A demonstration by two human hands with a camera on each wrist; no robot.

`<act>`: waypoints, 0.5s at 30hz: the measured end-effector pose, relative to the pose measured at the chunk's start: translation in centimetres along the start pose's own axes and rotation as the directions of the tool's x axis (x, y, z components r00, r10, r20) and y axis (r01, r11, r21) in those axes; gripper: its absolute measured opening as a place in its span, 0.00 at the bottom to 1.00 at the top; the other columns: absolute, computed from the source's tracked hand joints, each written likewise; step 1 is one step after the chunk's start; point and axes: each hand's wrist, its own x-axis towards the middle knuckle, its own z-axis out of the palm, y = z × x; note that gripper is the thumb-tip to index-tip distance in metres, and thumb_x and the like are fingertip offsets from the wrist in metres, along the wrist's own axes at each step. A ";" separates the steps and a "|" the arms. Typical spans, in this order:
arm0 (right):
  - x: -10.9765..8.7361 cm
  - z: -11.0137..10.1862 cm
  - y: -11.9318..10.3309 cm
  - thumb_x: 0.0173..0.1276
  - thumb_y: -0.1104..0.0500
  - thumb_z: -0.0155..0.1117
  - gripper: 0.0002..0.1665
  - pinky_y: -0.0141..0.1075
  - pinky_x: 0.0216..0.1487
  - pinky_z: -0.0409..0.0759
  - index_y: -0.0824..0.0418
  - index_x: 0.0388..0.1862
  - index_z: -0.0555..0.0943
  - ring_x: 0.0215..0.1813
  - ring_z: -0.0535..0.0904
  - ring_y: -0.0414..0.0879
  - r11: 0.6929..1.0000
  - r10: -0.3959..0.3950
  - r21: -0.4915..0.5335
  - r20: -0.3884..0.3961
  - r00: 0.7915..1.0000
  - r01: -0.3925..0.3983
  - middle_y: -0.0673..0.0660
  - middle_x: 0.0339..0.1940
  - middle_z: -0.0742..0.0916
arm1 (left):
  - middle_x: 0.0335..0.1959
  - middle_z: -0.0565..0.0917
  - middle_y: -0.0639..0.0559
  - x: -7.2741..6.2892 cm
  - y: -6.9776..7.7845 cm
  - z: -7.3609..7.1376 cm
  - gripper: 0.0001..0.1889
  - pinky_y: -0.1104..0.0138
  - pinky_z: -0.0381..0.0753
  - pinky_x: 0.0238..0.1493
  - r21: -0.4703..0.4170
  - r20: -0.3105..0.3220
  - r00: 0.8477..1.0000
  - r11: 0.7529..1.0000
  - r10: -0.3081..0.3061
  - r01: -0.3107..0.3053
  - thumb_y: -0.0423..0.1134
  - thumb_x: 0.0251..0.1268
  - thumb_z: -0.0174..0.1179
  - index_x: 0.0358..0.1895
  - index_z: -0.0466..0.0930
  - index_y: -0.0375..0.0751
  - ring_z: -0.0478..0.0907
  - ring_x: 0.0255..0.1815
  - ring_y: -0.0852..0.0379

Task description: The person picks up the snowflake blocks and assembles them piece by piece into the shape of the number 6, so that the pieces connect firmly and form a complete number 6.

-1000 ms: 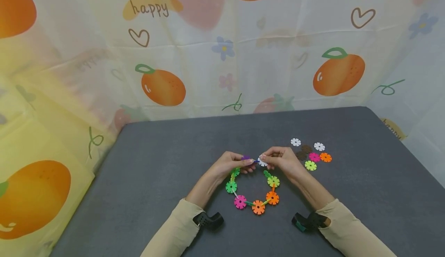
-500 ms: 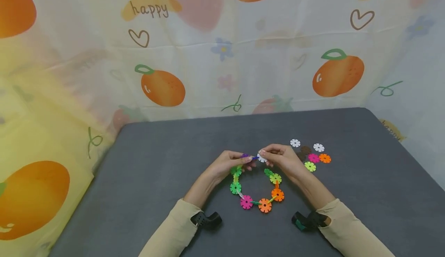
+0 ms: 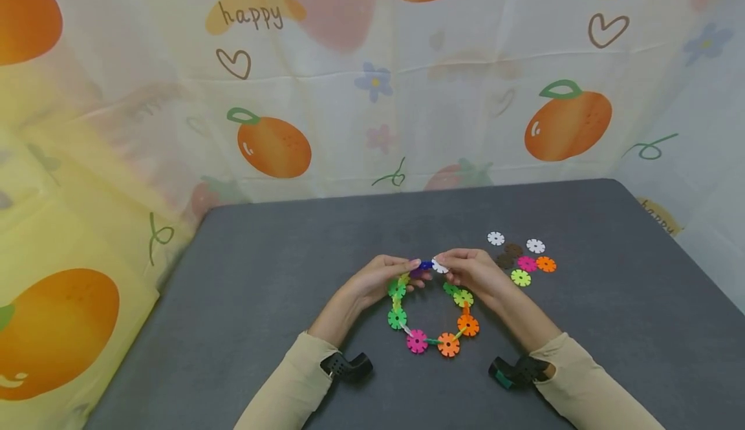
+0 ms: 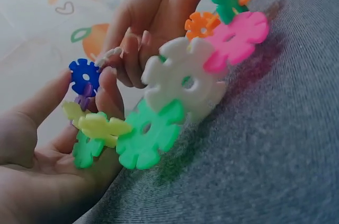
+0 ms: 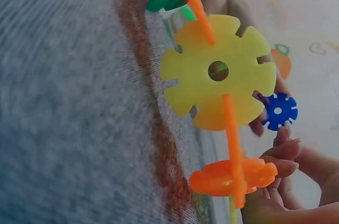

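Observation:
My left hand (image 3: 381, 278) pinches the end of a chain of notched plastic snowflake discs, near its purple disc (image 4: 82, 99) and blue disc (image 4: 85, 77). Between the right thumb and fingers is a white snowflake disc (image 3: 439, 266), held edge-on against the blue one; my right hand (image 3: 474, 271) partly covers it. The chain curves toward the body through green discs (image 3: 398, 319), a pink disc (image 3: 416, 341), orange discs (image 3: 449, 344) and a yellow-green disc (image 5: 198, 38). A green disc (image 3: 451, 289) ends it below the right hand. Whether white and blue interlock cannot be told.
Loose discs lie right of the right hand on the grey table (image 3: 279, 326): white discs (image 3: 535, 246), brown discs (image 3: 505, 260), a pink disc (image 3: 527, 264), an orange disc (image 3: 546, 264) and a yellow-green disc (image 3: 520, 278). A fruit-printed cloth (image 3: 326, 94) hangs behind the table.
The chain's lower loop has shifted right and its blue disc has turned to show more of its face. Both hands stay close together, still gripping the chain and the white disc.

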 end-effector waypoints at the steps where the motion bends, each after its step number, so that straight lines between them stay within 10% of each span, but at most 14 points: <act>1: 0.0 0.1 -0.1 0.70 0.57 0.62 0.10 0.31 0.33 0.75 0.63 0.42 0.84 0.25 0.73 0.38 0.999 -0.020 -0.047 -0.022 1.000 0.019 0.47 0.24 0.81 | 0.33 0.89 0.55 0.0 0.0 0.0 0.19 0.70 0.82 0.37 0.001 -0.004 1.000 1.000 -0.005 0.005 0.42 0.71 0.57 0.52 0.81 0.26 0.85 0.36 0.61; 5: -0.2 0.4 -0.3 0.69 0.57 0.64 0.13 0.30 0.28 0.76 0.67 0.42 0.84 0.23 0.74 0.38 0.986 -0.066 -0.160 -0.078 0.995 0.053 0.47 0.22 0.83 | 0.29 0.88 0.54 0.2 -0.1 -0.1 0.17 0.70 0.82 0.34 -0.011 -0.037 0.999 0.999 -0.040 0.039 0.42 0.68 0.61 0.46 0.85 0.28 0.84 0.32 0.62; 11: -0.4 0.5 -0.4 0.70 0.59 0.61 0.09 0.29 0.30 0.73 0.63 0.39 0.84 0.25 0.73 0.38 0.999 0.030 -0.041 -0.047 0.998 -0.032 0.47 0.23 0.81 | 0.27 0.87 0.52 0.3 -0.2 0.0 0.14 0.72 0.83 0.32 -0.075 -0.034 0.995 0.993 -0.091 0.089 0.43 0.69 0.60 0.40 0.86 0.33 0.83 0.29 0.63; 15: -0.5 0.9 -0.4 0.68 0.57 0.64 0.14 0.30 0.27 0.75 0.69 0.42 0.83 0.23 0.74 0.38 0.981 -0.060 -0.188 -0.107 0.992 0.039 0.47 0.21 0.82 | 0.27 0.86 0.53 0.3 -0.3 0.1 0.12 0.72 0.83 0.32 -0.090 -0.053 0.993 0.991 -0.104 0.099 0.42 0.69 0.60 0.38 0.86 0.35 0.83 0.29 0.63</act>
